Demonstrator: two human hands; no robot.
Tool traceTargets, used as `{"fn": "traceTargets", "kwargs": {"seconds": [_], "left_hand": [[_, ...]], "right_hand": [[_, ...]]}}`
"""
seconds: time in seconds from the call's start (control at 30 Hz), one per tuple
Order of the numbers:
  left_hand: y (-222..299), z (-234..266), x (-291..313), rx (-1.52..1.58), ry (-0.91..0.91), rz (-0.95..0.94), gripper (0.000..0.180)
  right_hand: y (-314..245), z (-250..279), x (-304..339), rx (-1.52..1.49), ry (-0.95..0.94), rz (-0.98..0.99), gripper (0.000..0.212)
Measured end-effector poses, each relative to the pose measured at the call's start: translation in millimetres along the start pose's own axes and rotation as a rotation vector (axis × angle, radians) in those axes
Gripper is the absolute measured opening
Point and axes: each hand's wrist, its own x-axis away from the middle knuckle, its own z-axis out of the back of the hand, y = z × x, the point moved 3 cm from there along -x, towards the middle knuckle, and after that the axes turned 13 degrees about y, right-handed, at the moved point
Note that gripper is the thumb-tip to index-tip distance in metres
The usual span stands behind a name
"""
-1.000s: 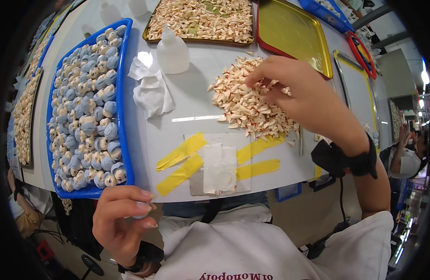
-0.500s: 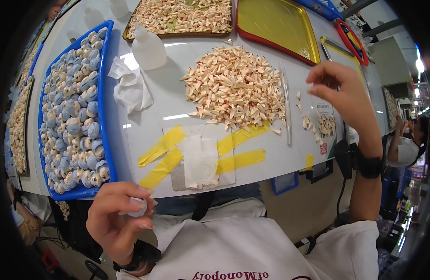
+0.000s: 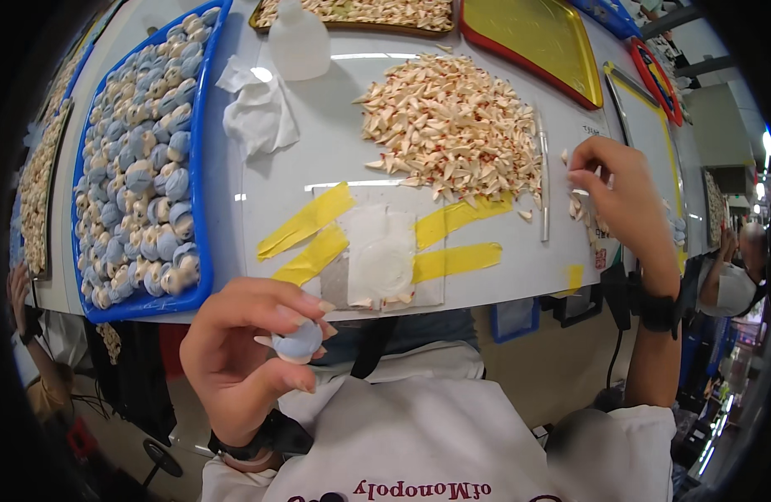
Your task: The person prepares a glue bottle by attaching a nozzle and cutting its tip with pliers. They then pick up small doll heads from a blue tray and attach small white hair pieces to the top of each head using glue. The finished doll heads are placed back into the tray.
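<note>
My left hand (image 3: pixel 250 356) pinches a small doll head (image 3: pixel 297 341), blue and rounded with a pale pointed bit sticking out at its side. It is held up in front of the table's near edge. At the right, my right hand (image 3: pixel 613 188) hovers over a few loose cream pointed pieces (image 3: pixel 579 209), thumb and index finger drawn together. Whether a piece is between those fingertips I cannot make out. To its left lies a large pile of cream pointed pieces with reddish tips (image 3: pixel 452 125), with a thin clear rod (image 3: pixel 544 180) beside it.
A blue tray (image 3: pixel 203 167) full of blue-and-cream heads stands at left. A white pad (image 3: pixel 381 251) is fixed with yellow tape (image 3: pixel 456 263) at the near edge. A crumpled tissue (image 3: pixel 258 117), a white bottle (image 3: pixel 299 46) and a yellow tray with a red rim (image 3: pixel 532 42) lie further back.
My left hand has come up and to the right with the doll head, which now shows more fully. My right hand has lowered toward the loose pieces. The whole view has shifted slightly.
</note>
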Motion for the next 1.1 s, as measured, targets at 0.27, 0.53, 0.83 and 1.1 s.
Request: {"fn": "traceTargets", "kwargs": {"seconds": [0.27, 0.53, 0.83, 1.1], "left_hand": [[-17.9, 2.5, 4.8, 0.25, -0.015, 0.093, 0.043], [-23.9, 3.0, 6.0, 0.468, 0.034, 0.203, 0.044], [-21.5, 3.4, 5.3, 0.348, 0.191, 0.374, 0.052], [-28.8, 16.0, 1.5, 0.511, 0.041, 0.17, 0.042]], "right_hand": [[-42.7, 18.2, 38.8, -0.553, 0.239, -0.326, 0.011], [-57.3, -10.5, 64.0, -0.82, 0.211, -0.307, 0.017], [-87.4, -19.8, 53.3, -0.828, 0.187, -0.292, 0.014], [-73.9, -6.8, 33.4, -0.577, 0.293, -0.302, 0.008]]}}
